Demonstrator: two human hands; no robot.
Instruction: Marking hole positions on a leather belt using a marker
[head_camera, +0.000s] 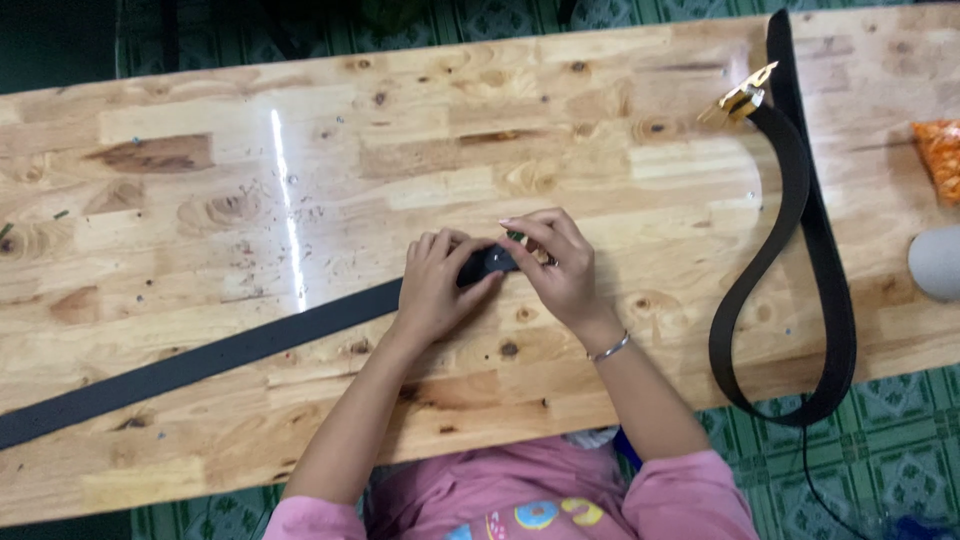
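Head view: nearest the camera, pink sleeves (690, 490) are seen at the lower edge, with both forearms reaching forward over the wooden bench (200, 130). A thin bracelet (609, 348) is worn on the right wrist. The left hand (432, 285) is laid on the end of a long black belt strap (200, 365), its fingers (440, 250) curled and pressed down on the strap end. The right hand (560, 265) is set just beside it, touching it, with its fingers (525, 228) pinched on a small part at the strap's tip; what that part is cannot be told. The strap is stretched flat across the bench from the hands toward the lower left edge. Well apart, on the right side of the bench, a second dark belt (800, 250) is laid in a long loop that hangs past the near edge, with a gold-coloured buckle (740, 100) at its far end. Small dark specks (240, 205) are scattered on the wood to the left of the hands. At the right edge, an orange thing (940, 155) and a grey rounded thing (938, 262) are partly seen.
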